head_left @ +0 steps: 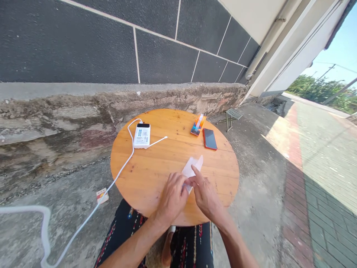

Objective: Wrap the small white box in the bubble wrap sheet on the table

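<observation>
A thin white sheet (192, 166), perhaps tissue or soft plastic, is held just above the near half of the round wooden table. My left hand (173, 191) grips its near-left side, with the fingers curled. On the right, my right hand (204, 191) pinches the same sheet close to the left fingertips, its index finger raised. The fingers hide the sheet's lower part. Beyond the hands lie a phone (210, 139) with a red edge and an orange tape dispenser (198, 124).
On the left of the wooden table (156, 167) lies a white power bank (142, 136) with a short cable. A long white cable (118, 175) hangs over the table's left edge to the ground. A folding stool (233, 114) stands beyond, near the stone wall base. A small box (102, 195) lies on the ground.
</observation>
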Action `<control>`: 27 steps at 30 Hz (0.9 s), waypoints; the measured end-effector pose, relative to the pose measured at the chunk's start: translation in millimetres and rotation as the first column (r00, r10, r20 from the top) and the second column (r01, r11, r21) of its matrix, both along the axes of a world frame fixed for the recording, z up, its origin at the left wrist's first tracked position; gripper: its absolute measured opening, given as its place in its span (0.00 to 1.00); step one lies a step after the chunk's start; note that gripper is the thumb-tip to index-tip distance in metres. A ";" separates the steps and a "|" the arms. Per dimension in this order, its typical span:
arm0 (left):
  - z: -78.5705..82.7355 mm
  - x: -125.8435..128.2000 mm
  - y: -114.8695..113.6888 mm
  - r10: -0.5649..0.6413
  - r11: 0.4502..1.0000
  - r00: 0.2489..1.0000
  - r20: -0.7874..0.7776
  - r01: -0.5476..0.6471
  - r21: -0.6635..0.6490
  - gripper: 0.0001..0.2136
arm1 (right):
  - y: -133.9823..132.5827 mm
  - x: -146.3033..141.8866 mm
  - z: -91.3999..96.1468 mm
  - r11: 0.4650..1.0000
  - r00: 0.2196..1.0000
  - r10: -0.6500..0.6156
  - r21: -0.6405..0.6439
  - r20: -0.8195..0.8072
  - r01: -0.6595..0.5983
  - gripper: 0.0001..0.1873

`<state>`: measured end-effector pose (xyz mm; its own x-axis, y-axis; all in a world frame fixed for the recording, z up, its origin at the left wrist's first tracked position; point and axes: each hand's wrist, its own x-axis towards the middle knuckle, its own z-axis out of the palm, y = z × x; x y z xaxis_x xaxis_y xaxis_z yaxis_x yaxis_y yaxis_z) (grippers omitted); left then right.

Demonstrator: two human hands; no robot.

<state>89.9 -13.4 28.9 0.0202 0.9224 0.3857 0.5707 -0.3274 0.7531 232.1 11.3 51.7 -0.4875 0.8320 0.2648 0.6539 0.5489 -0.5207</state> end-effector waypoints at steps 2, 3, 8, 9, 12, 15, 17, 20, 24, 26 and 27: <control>-1.6 -0.3 0.3 -0.009 1.000 0.999 -0.045 0.011 0.029 0.10 | -0.8 1.3 -2.9 1.000 0.999 0.004 -0.021 -0.049 -0.005 0.32; -2.5 -0.2 0.7 -0.003 0.999 0.998 -0.062 0.006 0.040 0.09 | -0.7 1.6 -3.3 0.999 0.997 0.007 -0.039 -0.073 -0.010 0.31; -4.8 1.2 1.2 0.024 0.997 0.995 -0.101 -0.015 0.081 0.09 | 7.0 9.9 4.7 0.997 0.991 -0.002 -0.077 -0.134 -0.008 0.28; -4.7 1.4 0.9 0.025 0.996 0.994 -0.105 -0.015 0.087 0.09 | 10.6 13.6 7.6 0.998 0.993 -0.026 -0.052 -0.119 0.020 0.26; -4.3 2.1 -0.2 0.029 0.994 0.993 -0.115 -0.017 0.104 0.09 | 25.3 24.6 15.1 0.994 0.996 -0.084 0.067 0.018 0.083 0.21; -4.0 2.3 -0.6 0.050 0.992 0.989 -0.136 -0.033 0.119 0.09 | 40.6 27.8 16.3 0.990 0.969 -0.057 0.136 0.240 0.025 0.21; -3.7 2.0 -0.3 0.064 0.989 0.987 -0.146 -0.044 0.140 0.09 | 47.7 25.1 13.9 0.988 0.943 -0.032 0.153 0.332 -0.020 0.18; -2.6 0.9 0.8 0.051 0.986 0.990 -0.132 -0.029 0.164 0.09 | 53.2 18.4 8.8 0.983 0.935 -0.031 0.182 0.353 -0.036 0.14; 1.0 -1.2 2.1 -0.006 0.992 0.990 -0.138 0.023 0.127 0.09 | 56.5 12.0 3.7 0.979 0.924 -0.029 0.199 0.381 -0.051 0.14; 3.0 -2.5 2.7 -0.026 0.995 0.987 -0.161 0.041 0.087 0.09 | 57.7 10.0 2.4 0.980 0.916 -0.013 0.188 0.402 -0.068 0.14; 3.8 -3.2 3.3 -0.038 0.996 0.984 -0.175 0.051 0.068 0.09 | 58.1 9.0 2.0 0.981 0.913 0.001 0.175 0.407 -0.079 0.14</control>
